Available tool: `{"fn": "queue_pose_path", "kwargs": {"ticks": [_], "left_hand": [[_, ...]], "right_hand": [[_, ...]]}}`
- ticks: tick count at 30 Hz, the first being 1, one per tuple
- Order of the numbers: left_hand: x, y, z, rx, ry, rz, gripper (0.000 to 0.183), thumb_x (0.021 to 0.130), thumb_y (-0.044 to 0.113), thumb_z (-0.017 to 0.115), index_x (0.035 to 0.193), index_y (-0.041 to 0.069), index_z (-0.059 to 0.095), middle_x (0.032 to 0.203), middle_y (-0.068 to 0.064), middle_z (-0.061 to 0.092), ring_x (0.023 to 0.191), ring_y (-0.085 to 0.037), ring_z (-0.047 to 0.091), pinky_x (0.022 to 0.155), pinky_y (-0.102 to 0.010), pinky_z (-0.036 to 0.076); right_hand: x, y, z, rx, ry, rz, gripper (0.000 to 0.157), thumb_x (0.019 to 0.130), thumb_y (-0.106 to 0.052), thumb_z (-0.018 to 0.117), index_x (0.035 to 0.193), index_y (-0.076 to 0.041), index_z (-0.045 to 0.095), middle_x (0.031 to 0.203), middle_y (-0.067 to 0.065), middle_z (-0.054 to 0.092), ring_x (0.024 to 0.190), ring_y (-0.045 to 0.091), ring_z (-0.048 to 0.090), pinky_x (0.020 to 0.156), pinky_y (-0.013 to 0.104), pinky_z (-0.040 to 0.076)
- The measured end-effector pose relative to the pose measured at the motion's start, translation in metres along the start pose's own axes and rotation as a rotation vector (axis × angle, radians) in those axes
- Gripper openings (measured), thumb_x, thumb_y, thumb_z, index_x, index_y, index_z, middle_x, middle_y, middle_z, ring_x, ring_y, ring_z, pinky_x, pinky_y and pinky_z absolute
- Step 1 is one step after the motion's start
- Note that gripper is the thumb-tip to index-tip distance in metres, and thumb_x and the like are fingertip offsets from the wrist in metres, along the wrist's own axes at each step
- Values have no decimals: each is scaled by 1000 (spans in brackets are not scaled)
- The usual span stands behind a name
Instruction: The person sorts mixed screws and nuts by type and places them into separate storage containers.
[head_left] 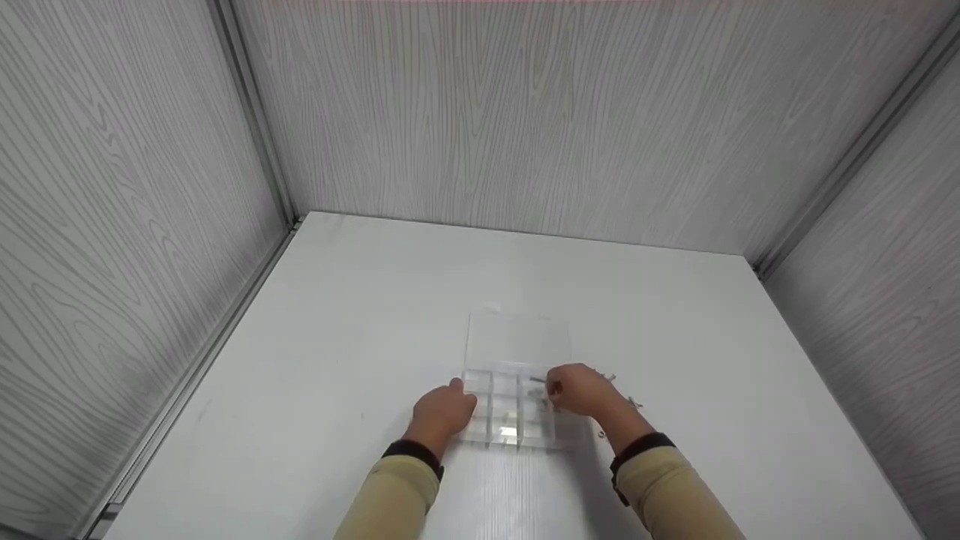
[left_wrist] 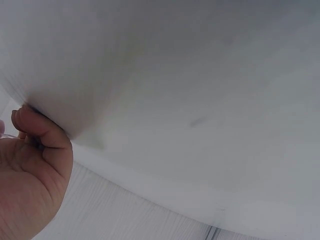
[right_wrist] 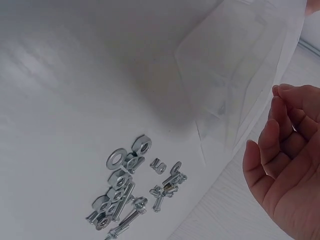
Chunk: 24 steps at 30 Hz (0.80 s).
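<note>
A clear plastic compartment box (head_left: 519, 405) stands on the white table with its lid (head_left: 517, 337) folded back away from me. My left hand (head_left: 444, 411) grips the box's left edge; its fingers curl in the left wrist view. Over the box's right-hand compartments is my right hand (head_left: 581, 388), fingers bent and the thumb and index tips together. A thin grey metal piece (head_left: 537, 379) shows right at those fingertips in the head view. In the right wrist view the fingertips show nothing between them, so I cannot tell whether they pinch it.
Loose metal hardware lies right of the box: hex nuts (right_wrist: 119, 179), a flat washer (right_wrist: 117, 159) and several bolts (right_wrist: 131, 218). Wood-grain panels (head_left: 510, 112) enclose the white table (head_left: 360, 300) at the back and both sides.
</note>
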<state>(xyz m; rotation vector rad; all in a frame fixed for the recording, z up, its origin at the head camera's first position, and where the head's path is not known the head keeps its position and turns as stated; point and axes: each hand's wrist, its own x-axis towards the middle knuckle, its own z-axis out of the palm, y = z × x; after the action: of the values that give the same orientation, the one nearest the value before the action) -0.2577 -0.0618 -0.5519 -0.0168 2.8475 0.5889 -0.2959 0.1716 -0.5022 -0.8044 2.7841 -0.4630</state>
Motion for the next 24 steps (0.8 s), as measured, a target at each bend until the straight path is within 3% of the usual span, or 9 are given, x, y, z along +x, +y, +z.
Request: {"fn": "queue_pose_path", "kwargs": {"ticks": [12, 24], "left_hand": [[-6, 4, -7, -5, 10, 10, 52, 87, 32, 33, 123, -6, 40, 96, -17, 58, 93, -30, 55, 78, -39, 43], [-3, 4, -4, 0, -16, 0, 53, 88, 34, 32, 124, -5, 39, 100, -18, 57, 97, -30, 54, 81, -39, 43]], "right_hand": [[-9, 22, -13, 22, 39, 94, 8, 76, -4, 57, 72, -10, 59, 68, -3, 53, 63, 13, 48, 56, 31, 42], [-22, 52, -15, -67, 10, 404, 5, 78, -13, 60, 77, -9, 60, 73, 1, 56, 66, 16, 52, 59, 33, 45]]}}
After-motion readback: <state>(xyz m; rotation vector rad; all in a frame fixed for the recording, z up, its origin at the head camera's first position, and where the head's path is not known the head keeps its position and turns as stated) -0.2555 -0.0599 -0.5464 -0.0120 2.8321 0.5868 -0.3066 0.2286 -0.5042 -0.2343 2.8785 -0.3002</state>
